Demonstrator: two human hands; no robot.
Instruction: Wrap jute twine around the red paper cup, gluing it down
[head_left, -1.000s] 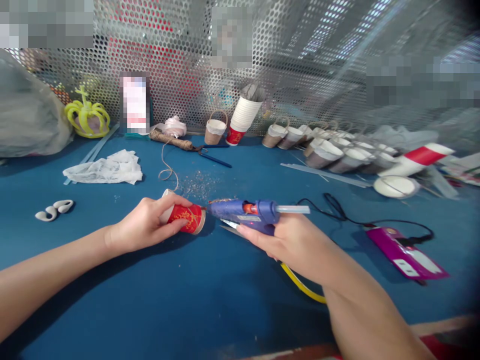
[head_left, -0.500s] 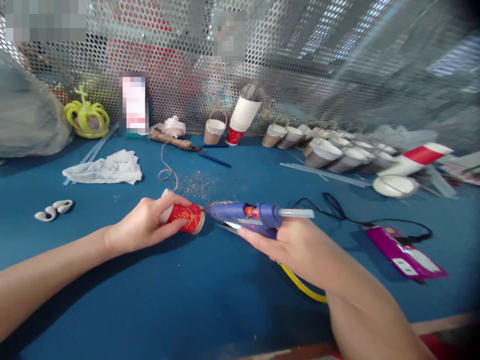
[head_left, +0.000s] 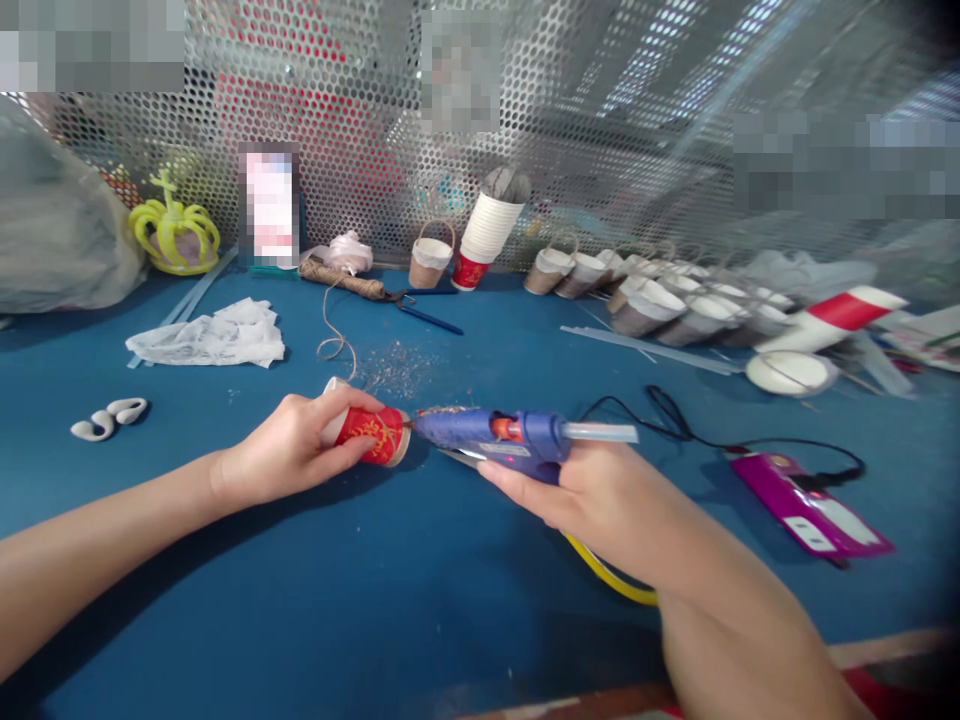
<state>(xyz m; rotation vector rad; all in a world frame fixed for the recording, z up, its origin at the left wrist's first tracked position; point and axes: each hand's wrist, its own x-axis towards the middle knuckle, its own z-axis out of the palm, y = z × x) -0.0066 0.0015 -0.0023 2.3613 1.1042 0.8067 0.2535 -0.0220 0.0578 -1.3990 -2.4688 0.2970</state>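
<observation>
My left hand (head_left: pixel 300 448) is wrapped round a red paper cup (head_left: pixel 385 437) with gold print, which lies on its side with its base toward the right. In my right hand (head_left: pixel 592 490) is a blue hot glue gun (head_left: pixel 480 432), with a clear glue stick (head_left: pixel 600 432) jutting from its back. The nozzle is at the cup's base rim; whether it touches, I cannot tell. Scissors with a yellow handle (head_left: pixel 611 578) are partly hidden beneath the gun and my right hand. A loose end of twine (head_left: pixel 337 345) runs down to behind the cup.
At the back stand a twine roll (head_left: pixel 341 280), blue-handled pliers (head_left: pixel 427 315), a stack of paper cups (head_left: pixel 487 235) and several small handled baskets (head_left: pixel 652 300). White cloth (head_left: pixel 210 335) and earbuds (head_left: pixel 109 418) lie left. A purple power strip (head_left: pixel 814 505) with a black cord lies right.
The glue gun and my right hand have shifted very slightly to the right. My left hand and the cup have stayed in place.
</observation>
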